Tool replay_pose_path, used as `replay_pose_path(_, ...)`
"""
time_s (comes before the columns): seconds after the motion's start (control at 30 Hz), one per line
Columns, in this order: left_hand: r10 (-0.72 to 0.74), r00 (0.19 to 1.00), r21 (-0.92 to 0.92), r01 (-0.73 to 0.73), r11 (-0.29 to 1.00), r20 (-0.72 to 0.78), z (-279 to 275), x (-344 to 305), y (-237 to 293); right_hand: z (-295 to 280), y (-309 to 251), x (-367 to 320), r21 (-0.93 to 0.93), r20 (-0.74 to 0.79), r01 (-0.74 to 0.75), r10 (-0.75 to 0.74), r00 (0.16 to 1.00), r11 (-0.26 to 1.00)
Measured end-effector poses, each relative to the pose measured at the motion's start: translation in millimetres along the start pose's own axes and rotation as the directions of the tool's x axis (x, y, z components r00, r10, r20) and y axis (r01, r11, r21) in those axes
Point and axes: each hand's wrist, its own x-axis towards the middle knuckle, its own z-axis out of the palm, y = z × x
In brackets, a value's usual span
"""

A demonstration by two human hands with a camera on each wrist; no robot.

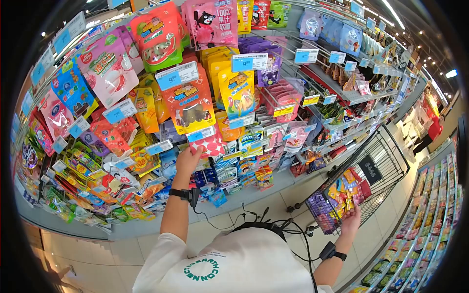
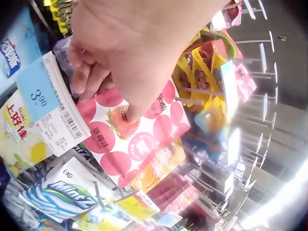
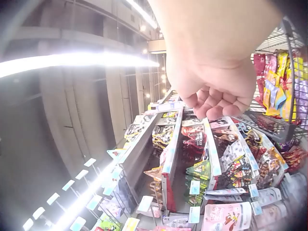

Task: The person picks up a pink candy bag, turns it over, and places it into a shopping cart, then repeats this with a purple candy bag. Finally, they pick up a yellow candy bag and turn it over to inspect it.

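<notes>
My left hand (image 1: 188,162) pinches a white packet with pink dots (image 1: 207,145) and a strawberry picture, low on the candy rack. In the left wrist view the thumb of the left hand (image 2: 125,57) lies over the printed strawberry on the packet (image 2: 144,130), and the other fingers are partly hidden behind it. Beside that packet hangs a price tag (image 2: 50,103) reading 3.90. Near the shopping cart (image 1: 386,168) hangs my right hand (image 1: 350,222). The right wrist view shows the right hand (image 3: 219,91) with loosely curled fingers and nothing held in them.
Colourful candy bags (image 1: 344,190) fill part of the cart on the right. Hooks of hanging bags, such as a red-orange gummy bag (image 1: 188,100), cover the rack ahead. Cables (image 1: 249,215) hang close to my body. Another stocked shelf (image 1: 415,229) flanks the aisle; a person in red (image 1: 434,128) stands farther off.
</notes>
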Motion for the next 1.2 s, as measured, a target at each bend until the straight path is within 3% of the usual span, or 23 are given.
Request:
replay_pose_path(0.13,0.025,0.995,0.067,-0.019,0.998,-0.096,5.1,-2.4,2.7,6.6,2.8,3.6,0.020,-0.008,-0.026,0.026,1.000,0.999)
replay_pose_path(0.23,-0.050,0.994,0.059,0.056,0.997,-0.099,6.9,-5.8,6.7,2.7,4.7,7.9,0.024,-0.031,-0.051,0.051,0.998,0.998)
replay_pose_path(0.3,-0.063,0.977,0.037,0.072,0.997,-0.206,8.1,-11.8,8.4,-5.6,7.4,15.4,0.007,-0.035,-0.059,0.059,0.998,0.998)
replay_pose_path(0.37,0.041,0.935,0.038,-0.030,0.999,-0.352,10.9,-17.0,1.0,-28.3,18.9,33.0,0.065,-0.002,-0.056,0.056,0.998,0.996)
replay_pose_path(0.4,0.060,0.932,-0.057,-0.085,0.995,-0.357,8.9,-20.6,0.8,-38.6,22.0,38.1,0.118,-0.010,-0.083,0.085,0.996,0.990)
replay_pose_path(0.43,0.100,0.908,-0.107,-0.156,0.982,-0.408,19.7,-16.0,-15.0,29.3,-16.5,-26.8,0.115,-0.131,-0.159,0.174,0.976,0.981)
replay_pose_path(0.47,0.082,0.932,-0.341,-0.210,0.916,-0.353,31.9,-4.4,-35.9,47.9,-32.0,-40.1,0.127,-0.117,-0.154,0.169,0.979,0.980)
replay_pose_path(0.5,0.069,0.936,-0.432,-0.225,0.873,-0.346,24.5,-20.6,-5.4,46.9,-35.7,-38.0,0.126,-0.177,-0.130,0.151,0.973,0.983)
replay_pose_path(0.53,0.265,0.859,-0.378,-0.444,0.813,-0.439,26.9,-24.2,2.8,4.7,-12.9,-0.7,0.148,-0.138,-0.066,0.087,0.987,0.987)
replay_pose_path(0.6,0.347,0.887,-0.047,-0.378,0.925,-0.306,25.0,-19.5,-1.8,-45.5,7.3,34.2,0.173,-0.108,-0.018,0.037,0.993,0.985)
replay_pose_path(0.7,0.365,0.899,-0.157,-0.407,0.900,-0.243,30.1,-20.2,27.1,-55.5,8.7,43.9,0.169,-0.145,-0.049,0.074,0.987,0.984)
replay_pose_path(0.73,0.248,0.960,-0.246,-0.273,0.930,-0.130,26.0,-25.6,45.2,-57.1,7.3,46.9,0.157,-0.155,-0.049,0.074,0.985,0.986)
replay_pose_path(0.77,0.249,0.961,-0.224,-0.271,0.936,-0.120,31.4,-21.1,44.8,-57.0,7.9,52.0,0.146,-0.163,-0.054,0.078,0.983,0.988)
replay_pose_path(0.83,0.231,0.963,-0.405,-0.268,0.874,-0.139,44.1,-8.6,34.2,-68.2,9.0,67.3,0.241,-0.153,-0.112,0.152,0.977,0.964)
replay_pose_path(0.87,0.246,0.959,-0.315,-0.278,0.908,-0.137,46.8,-5.1,32.3,-75.8,7.6,75.3,0.200,-0.134,-0.135,0.163,0.977,0.971)
replay_pose_path(0.97,0.207,0.965,-0.277,-0.246,0.929,-0.161,53.7,-8.1,41.8,-99.1,2.9,112.0,0.180,-0.198,-0.158,0.193,0.961,0.971)
replay_pose_path(1.2,0.158,0.943,-0.052,-0.181,0.982,-0.293,76.5,-80.0,77.0,-188.1,-6.7,280.2,0.137,-0.242,-0.270,0.296,0.924,0.953)
